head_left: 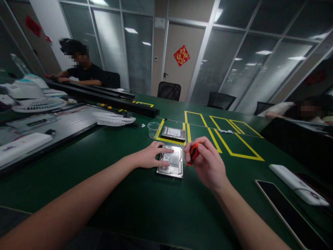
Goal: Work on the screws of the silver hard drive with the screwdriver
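Seen from my head, the hard drive (pixel 170 161) lies flat on the table (pixel 130 208), with its long axis running from the near edge toward the far edge. My left hand (pixel 152 155) presses on its left side with the fingers spread flat. My right hand (pixel 205 161), just to the right of it, pinches a screwdriver (pixel 194 152).

— What lies nearest on the table (pixel 125 205)?
— A hard drive (pixel 171 162), flat, straight ahead. The left hand (pixel 152 157) rests on its left side. The right hand (pixel 206 163) is just to its right, closed round a small tool (pixel 193 152).
— And behind it?
— A second drive (pixel 173 133) inside a taped outline (pixel 169 141), with a cup (pixel 153 129) just to its left. Further outlines (pixel 244 157) run off to the right.
— The near right?
— A flat screen (pixel 288 211) at the table's edge, with a long case (pixel 296 184) just behind it.
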The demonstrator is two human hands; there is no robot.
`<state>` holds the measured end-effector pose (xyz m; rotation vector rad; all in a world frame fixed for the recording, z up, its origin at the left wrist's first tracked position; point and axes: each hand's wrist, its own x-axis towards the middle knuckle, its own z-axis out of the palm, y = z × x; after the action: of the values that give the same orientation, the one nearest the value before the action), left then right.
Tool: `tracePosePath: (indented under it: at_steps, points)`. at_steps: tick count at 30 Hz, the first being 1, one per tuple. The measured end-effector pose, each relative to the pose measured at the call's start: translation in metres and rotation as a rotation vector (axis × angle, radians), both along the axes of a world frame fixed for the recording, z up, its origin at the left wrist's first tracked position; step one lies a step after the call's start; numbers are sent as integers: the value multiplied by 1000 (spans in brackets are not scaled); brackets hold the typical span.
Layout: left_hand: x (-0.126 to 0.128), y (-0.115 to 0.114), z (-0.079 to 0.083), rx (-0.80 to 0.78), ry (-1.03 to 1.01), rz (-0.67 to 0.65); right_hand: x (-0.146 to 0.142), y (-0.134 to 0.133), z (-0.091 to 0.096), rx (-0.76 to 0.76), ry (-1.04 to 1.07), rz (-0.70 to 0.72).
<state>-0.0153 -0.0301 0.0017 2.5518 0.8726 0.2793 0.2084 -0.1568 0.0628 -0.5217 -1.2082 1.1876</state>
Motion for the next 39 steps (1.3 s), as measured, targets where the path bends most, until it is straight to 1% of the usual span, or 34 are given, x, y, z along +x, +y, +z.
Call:
tracePosePath:
  at_steps: [3,12,18,27,33,39]
  points:
    - [0,0,0,-8,2,-1,1,0,-1,14,-9,-16]
    - [0,-1,1,-14,6,8,2,2,2,-11,-2,-21]
    - [0,0,-2,4,-10,-8,3,0,0,4,-1,-33]
    - [1,-1,-1,-28,-4,4,-1,1,1,-18,-17,-3]
    - [1,0,-2,-1,-15,-3,0,0,0,24,-24,-15]
    - [1,1,-2,-13,-1,4,0,-1,4,-5,-33,-34]
